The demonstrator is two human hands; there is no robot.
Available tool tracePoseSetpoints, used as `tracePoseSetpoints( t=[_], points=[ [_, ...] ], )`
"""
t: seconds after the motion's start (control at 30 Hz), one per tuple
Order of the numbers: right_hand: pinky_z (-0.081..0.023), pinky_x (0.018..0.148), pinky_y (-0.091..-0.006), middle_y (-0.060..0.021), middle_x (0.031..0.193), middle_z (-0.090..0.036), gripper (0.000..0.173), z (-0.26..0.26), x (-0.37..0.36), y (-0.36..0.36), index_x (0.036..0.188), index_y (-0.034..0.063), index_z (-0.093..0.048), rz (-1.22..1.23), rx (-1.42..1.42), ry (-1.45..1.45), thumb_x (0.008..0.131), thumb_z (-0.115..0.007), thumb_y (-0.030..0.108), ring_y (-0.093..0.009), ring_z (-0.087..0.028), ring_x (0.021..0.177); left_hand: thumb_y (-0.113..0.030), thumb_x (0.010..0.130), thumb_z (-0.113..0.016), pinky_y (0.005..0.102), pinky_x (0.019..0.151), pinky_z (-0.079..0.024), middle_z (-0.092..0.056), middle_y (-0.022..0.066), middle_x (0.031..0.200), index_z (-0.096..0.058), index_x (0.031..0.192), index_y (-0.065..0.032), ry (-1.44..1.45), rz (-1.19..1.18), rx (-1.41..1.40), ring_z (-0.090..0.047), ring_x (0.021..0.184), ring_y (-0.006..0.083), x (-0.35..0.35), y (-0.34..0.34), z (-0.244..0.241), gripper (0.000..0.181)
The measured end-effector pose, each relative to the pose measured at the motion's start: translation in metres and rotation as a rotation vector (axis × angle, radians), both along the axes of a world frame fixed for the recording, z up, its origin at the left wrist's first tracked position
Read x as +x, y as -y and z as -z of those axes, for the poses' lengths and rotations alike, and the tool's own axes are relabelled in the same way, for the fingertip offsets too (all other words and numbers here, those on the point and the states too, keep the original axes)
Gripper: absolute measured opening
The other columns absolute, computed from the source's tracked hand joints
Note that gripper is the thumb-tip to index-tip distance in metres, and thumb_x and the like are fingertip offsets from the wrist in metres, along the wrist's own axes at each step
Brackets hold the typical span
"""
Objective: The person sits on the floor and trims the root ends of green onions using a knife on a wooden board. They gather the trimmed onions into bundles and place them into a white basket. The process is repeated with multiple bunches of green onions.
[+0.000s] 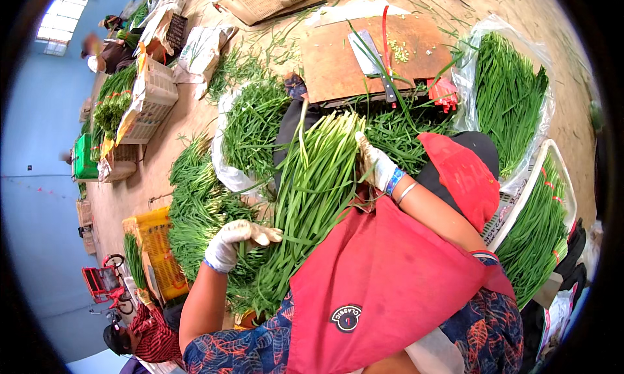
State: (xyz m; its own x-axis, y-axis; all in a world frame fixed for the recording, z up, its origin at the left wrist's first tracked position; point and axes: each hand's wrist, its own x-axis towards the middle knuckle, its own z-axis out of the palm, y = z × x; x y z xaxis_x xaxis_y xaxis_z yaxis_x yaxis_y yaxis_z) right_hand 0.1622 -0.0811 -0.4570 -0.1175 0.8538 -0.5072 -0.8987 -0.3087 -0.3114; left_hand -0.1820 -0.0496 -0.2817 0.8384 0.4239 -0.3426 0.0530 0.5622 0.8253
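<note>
A big loose bunch of garlic chives lies across my lap, pale stem ends pointing up the picture. My left hand, in a whitish work glove, is at the left edge of its leaves, fingers stretched out and apart from the thumb. My right hand, in a soiled glove, rests against the right side of the bunch near the stems; some of its fingers are hidden. A cleaver with a black handle lies on a wooden board, with a red strip beside it.
Red ties hang at the board's corner. Chives fill a plastic-lined container at left and a clear bag at right. A white crate holds tied bundles. A yellow crate stands at left, near a co-worker.
</note>
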Motion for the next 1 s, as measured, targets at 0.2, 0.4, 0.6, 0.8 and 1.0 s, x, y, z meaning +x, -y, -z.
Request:
tracePoseSetpoints(
  t=[0.2, 0.4, 0.6, 0.8, 1.0],
  points=[
    [-0.051, 0.088, -0.0382, -0.0083, 0.115, -0.064, 0.051, 0.001, 0.005, -0.001, 0.126, 0.0056, -0.054, -0.07, -0.058, 0.091, 0.09, -0.064, 0.04, -0.023, -0.062, 0.101, -0.03, 0.092, -0.059, 0.0285, 0.064, -0.057, -0.07, 0.0091, 0.096, -0.061, 0.108, -0.0046, -0.652, -0.413, 0.084, -0.068, 0.087, 0.017, 0.016, -0.036, 0.021, 0.03],
    [-0.05, 0.091, -0.0426, -0.0063, 0.115, -0.064, 0.046, -0.011, 0.003, -0.01, 0.123, 0.0082, -0.057, -0.036, -0.068, 0.009, 0.09, -0.063, 0.04, -0.024, -0.062, 0.102, -0.03, 0.083, -0.072, 0.0373, 0.103, -0.038, -0.052, 0.0233, 0.128, -0.052, 0.128, 0.0017, -0.692, -0.172, 0.941, -0.051, 0.12, 0.0318, 0.082, -0.059, 0.044, 0.059],
    [-0.05, 0.094, -0.0405, -0.0056, 0.111, -0.066, 0.03, -0.009, 0.006, -0.021, 0.118, 0.0061, -0.059, 0.056, -0.103, 0.003, 0.093, -0.059, 0.022, -0.021, -0.062, 0.104, -0.029, 0.084, -0.067, 0.0422, 0.112, -0.028, -0.04, 0.0277, 0.14, -0.044, 0.135, 0.0009, -0.576, -0.09, 1.31, -0.033, 0.135, 0.0418, 0.099, -0.04, 0.078, 0.063],
    [-0.05, 0.091, -0.04, -0.0107, 0.102, -0.069, 0.026, 0.013, 0.015, -0.025, 0.101, 0.0009, -0.066, 0.102, 0.307, -0.308, 0.081, -0.052, 0.011, -0.024, -0.066, 0.094, -0.007, 0.083, -0.07, 0.0295, 0.103, -0.038, -0.038, 0.0135, 0.143, -0.028, 0.144, 0.0046, -0.348, -0.325, 0.145, -0.046, 0.122, 0.0161, 0.122, -0.017, 0.017, 0.074],
    [-0.053, 0.08, -0.0398, -0.008, 0.079, -0.065, 0.012, -0.07, 0.001, -0.01, 0.079, 0.0029, -0.061, 0.063, 0.014, -0.168, 0.078, -0.05, 0.007, -0.024, -0.064, 0.077, -0.039, 0.083, -0.069, 0.0194, 0.068, -0.041, -0.058, -0.0053, 0.083, -0.059, 0.098, -0.0086, -0.288, -0.038, -0.048, -0.05, 0.074, 0.0056, 0.095, -0.051, 0.045, 0.035]
  ],
)
